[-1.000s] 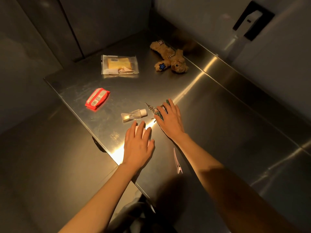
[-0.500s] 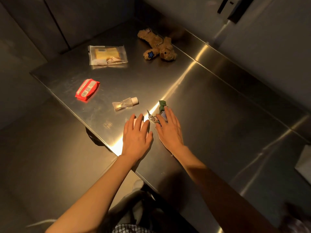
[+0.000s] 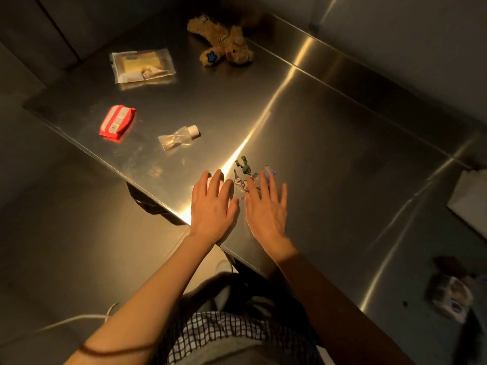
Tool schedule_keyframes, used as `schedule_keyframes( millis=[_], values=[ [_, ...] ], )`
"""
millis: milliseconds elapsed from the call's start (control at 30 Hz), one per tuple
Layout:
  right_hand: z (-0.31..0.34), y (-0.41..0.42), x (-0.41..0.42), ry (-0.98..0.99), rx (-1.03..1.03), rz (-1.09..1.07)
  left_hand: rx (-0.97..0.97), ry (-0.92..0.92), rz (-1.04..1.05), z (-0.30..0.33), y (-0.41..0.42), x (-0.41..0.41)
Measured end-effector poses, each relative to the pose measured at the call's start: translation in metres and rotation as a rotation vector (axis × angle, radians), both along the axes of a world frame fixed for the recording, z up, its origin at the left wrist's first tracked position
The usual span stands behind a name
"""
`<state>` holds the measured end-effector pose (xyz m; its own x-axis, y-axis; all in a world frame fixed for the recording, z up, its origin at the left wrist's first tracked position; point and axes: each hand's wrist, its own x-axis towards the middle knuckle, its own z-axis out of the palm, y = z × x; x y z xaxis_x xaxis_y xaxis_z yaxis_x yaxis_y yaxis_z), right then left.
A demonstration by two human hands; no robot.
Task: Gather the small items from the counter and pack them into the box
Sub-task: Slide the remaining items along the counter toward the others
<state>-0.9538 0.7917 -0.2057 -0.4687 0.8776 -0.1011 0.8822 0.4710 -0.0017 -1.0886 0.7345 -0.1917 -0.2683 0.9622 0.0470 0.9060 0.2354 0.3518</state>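
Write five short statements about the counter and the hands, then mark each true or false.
1. Both hands lie flat, holding nothing: left hand, right hand. True.
2. The teddy bear is the item nearest the hands. False: the keys are nearest, at the right fingertips.
3. The red packet sits left of the small bottle. True.
4. The bottle stands upright. False: it lies on its side.
5. The clear bag lies on the counter. True.
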Motion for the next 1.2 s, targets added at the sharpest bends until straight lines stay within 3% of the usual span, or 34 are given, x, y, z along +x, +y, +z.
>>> schedule_keyframes(
  millis=[467,867,1200],
  values=[
    [0.002,-0.017,0.106,0.065,0.038,-0.205,-0.020,0.033,-0.272,-0.007,0.008,0.086],
    [-0.008,-0.049,0.258,0.147,0.127,-0.503,0.011,0.082,-0.605,-0.004,0.015,0.230],
    [-0.016,-0.074,0.374,0.157,0.251,-0.571,0.019,0.065,-0.757,-0.008,0.008,0.352]
  ],
)
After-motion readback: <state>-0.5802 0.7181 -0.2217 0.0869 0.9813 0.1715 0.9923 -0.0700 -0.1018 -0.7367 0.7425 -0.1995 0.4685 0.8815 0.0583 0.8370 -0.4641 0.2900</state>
